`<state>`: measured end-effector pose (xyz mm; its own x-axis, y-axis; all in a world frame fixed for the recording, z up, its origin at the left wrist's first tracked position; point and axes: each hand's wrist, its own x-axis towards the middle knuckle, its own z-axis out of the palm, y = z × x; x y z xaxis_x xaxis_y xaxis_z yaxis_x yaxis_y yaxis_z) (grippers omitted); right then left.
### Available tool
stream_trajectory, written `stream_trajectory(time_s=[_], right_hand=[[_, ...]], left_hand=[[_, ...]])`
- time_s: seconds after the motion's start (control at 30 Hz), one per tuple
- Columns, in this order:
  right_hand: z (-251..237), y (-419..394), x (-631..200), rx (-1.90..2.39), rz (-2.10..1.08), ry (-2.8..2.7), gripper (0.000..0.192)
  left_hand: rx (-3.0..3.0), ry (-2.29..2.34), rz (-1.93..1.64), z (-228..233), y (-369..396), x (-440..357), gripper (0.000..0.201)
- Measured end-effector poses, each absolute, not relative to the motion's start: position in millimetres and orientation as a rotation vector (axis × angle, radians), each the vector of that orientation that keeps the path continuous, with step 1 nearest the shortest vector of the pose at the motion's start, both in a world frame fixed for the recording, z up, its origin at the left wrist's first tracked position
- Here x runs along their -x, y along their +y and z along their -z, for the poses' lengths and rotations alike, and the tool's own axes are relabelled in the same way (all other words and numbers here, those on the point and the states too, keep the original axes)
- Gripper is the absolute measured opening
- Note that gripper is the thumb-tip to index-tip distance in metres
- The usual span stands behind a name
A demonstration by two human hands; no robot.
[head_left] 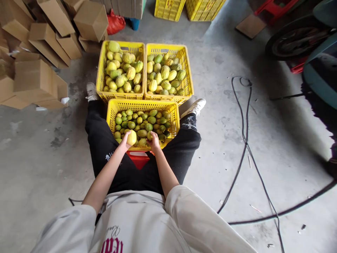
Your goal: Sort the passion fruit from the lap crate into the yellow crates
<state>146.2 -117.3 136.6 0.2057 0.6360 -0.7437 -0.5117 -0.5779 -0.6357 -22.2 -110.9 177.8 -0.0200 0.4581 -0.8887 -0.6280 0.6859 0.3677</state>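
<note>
Over the near edge of the front yellow crate (110, 117), my left hand (124, 141) is closed around a smooth, round yellow fruit (132, 138). My right hand (155, 141) grips a smaller green-brown fruit (150, 136) a little to the right of it. Beneath both hands, the crate holds many small oval fruits (142, 133), green to yellowish, possibly papayas; their exact kind is unclear. The hands are apart, and the fingers' undersides are partly hidden.
Two more yellow crates, the back left one (98, 73) and the back right one (190, 77), hold larger yellow-green fruits. Cardboard boxes (37, 79) pile up at left. A black cable (246, 140) loops over the floor at right, near a motorbike wheel (295, 40).
</note>
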Motion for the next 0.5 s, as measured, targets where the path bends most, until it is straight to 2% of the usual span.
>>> stream_trajectory(time_s=[0.2, 0.37, 0.5], right_hand=[[-147, -113, -149, 1.406, -1.711, -0.125, 0.050], [-151, -109, -148, 1.424, -1.642, 0.028, 0.041], [-150, -112, -145, 1.375, -1.688, -0.048, 0.041]], left_hand=[[0.157, 1.355, -0.890, -179, -110, 24, 0.027], [0.144, 1.358, -0.859, -180, -110, 25, 0.034], [0.128, 1.343, -0.871, -183, -109, 25, 0.033]])
